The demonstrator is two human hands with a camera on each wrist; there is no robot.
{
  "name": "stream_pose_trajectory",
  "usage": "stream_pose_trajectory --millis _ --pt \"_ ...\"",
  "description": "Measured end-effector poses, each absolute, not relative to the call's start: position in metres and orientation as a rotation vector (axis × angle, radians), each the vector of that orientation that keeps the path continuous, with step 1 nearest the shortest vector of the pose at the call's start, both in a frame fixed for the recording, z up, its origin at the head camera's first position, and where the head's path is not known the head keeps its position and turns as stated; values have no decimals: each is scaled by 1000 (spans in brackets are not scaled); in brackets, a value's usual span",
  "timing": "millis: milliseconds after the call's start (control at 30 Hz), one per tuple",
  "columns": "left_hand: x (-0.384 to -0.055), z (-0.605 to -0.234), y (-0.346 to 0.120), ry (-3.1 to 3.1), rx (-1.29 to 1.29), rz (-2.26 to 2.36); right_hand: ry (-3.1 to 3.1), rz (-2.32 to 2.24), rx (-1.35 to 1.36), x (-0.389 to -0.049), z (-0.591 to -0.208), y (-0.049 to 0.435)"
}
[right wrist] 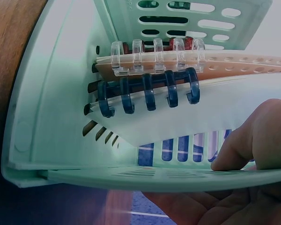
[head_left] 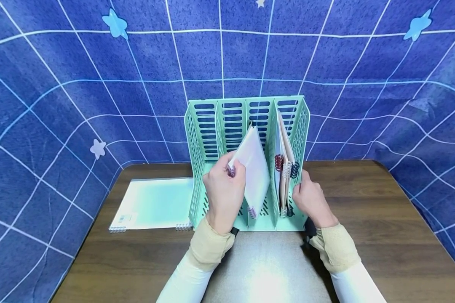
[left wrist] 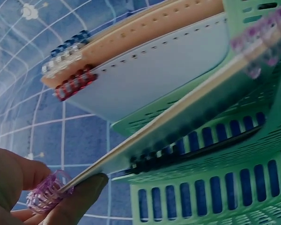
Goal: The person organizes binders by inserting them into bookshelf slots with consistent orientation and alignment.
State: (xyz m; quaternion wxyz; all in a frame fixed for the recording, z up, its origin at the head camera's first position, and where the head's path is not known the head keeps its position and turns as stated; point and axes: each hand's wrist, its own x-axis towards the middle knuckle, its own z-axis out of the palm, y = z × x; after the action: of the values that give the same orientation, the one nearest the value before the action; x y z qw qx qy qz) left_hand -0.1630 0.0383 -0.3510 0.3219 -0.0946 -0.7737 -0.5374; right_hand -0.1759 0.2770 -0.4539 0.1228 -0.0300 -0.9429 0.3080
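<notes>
My left hand (head_left: 224,185) pinches a white notebook (head_left: 255,166) with purple ring binding by the upper end of its spine, thumb and fingers on either side. This notebook stands tilted in the third compartment from the left of a mint-green file organizer (head_left: 204,168). My right hand (head_left: 311,198) grips the organizer's right wall, thumb inside and fingers outside. Ring-bound notebooks (head_left: 284,155) with red, clear and dark blue rings stand in the rightmost compartment. Beside the purple-ringed notebook, a dark item with black rings (left wrist: 154,159) shows partly in the left wrist view.
A pale turquoise notebook (head_left: 155,204) with clear rings lies flat on the wooden table (head_left: 349,248), left of the organizer and close to its side. Behind the table hangs a blue cloth (head_left: 155,97) with a grid and star shapes.
</notes>
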Motion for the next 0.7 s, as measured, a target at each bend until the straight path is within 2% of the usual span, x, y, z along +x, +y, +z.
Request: stream_pose_trajectory --millis 700 --pt "-173 -367 47 -1993 -272 -1331 -2780 917 -92 -175 -451 276"
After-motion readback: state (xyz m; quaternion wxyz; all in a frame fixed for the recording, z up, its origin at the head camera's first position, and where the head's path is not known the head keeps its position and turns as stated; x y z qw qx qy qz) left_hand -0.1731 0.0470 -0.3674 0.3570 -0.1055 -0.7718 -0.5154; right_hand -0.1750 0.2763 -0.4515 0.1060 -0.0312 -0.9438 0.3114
